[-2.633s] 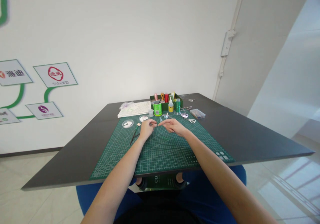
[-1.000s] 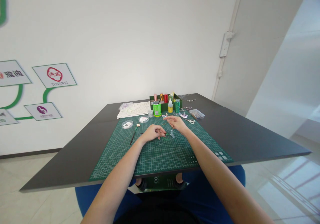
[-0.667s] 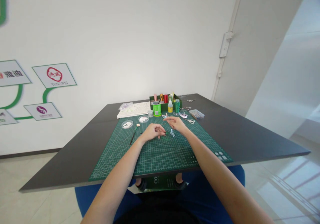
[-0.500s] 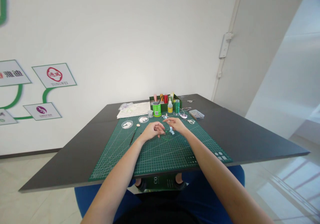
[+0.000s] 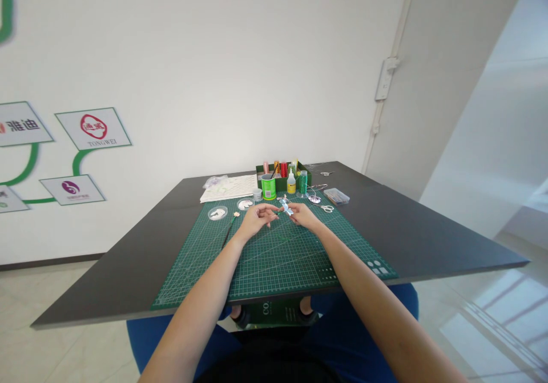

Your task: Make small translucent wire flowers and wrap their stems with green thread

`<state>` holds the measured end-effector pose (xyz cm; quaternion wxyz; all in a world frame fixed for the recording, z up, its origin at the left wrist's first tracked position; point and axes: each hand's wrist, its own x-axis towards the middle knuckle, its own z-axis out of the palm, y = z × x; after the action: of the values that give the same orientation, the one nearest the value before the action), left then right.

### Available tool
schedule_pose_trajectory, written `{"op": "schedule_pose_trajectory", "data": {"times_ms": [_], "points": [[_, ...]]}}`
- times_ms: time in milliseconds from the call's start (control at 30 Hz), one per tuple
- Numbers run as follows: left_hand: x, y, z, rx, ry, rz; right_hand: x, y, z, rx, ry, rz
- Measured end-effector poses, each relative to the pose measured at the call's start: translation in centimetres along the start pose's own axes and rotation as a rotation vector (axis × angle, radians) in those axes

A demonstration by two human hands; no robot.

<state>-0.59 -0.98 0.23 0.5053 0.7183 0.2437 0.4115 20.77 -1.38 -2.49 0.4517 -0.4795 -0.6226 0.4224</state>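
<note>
Over the green cutting mat, my left hand is closed, its fingertips pinching the green stem of a small pale blue flower. My right hand is closed at the flower's right side, thumb and fingers at its petals. Both hands are slightly above the mat. To the left of my left hand lies a dark stick with a small pale flower tip. Two shallow round dishes, a left one and a right one, hold white pieces.
Behind the hands stand a bright green can, a glue bottle, a green thread spool and a dark green box of coloured spools. Scissors and a clear plastic case lie right. White sheets lie back left.
The blue flower has been raised and turned, moving up and left from beside my right hand. My right fingers have come down to its side; my left hand has shifted slightly left.
</note>
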Motion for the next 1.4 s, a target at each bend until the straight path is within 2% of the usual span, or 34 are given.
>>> {"op": "schedule_pose_trajectory", "data": {"times_ms": [600,833,1400], "points": [[0.5,-0.8,-1.0,0.053,0.233,0.023,-0.6,-0.7,0.0,-0.133,-0.143,-0.043],[0.7,-1.3,-1.4,0.097,0.353,0.035,-0.8,-0.8,0.1,-0.115,-0.156,-0.046],[0.5,-0.8,-1.9,0.098,0.506,0.083,-0.7,-0.8,0.0,-0.153,-0.151,-0.03]]}}
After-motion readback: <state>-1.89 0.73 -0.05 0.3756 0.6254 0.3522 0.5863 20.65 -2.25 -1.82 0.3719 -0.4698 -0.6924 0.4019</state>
